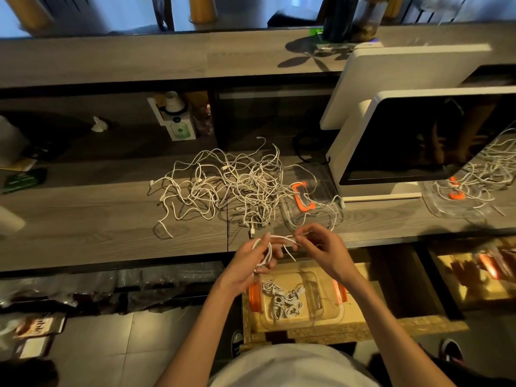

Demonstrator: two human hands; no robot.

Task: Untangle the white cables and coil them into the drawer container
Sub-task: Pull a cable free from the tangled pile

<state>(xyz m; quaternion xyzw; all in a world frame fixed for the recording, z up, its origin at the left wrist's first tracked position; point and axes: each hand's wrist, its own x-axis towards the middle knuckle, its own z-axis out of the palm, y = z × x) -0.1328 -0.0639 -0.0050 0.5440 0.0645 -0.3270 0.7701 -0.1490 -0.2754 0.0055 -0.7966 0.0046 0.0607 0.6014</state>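
Both hands are clamped on one white cable (268,248) above the open drawer: left hand (258,261) grips the coil so it keeps shape, right hand (318,244) pinches the free end, tangle (231,185) on worktop (83,219), coils in container (329,317).

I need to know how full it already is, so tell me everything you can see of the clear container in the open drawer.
The clear container is a lidless rectangular tub of what looks like transparent plastic, with rounded corners and an orange latch on each short side. It sits flat in the open drawer below the counter edge, under the hands. Several coiled white cables lie on its floor, mostly to the left; the right part looks bare. Neither hand touches it.
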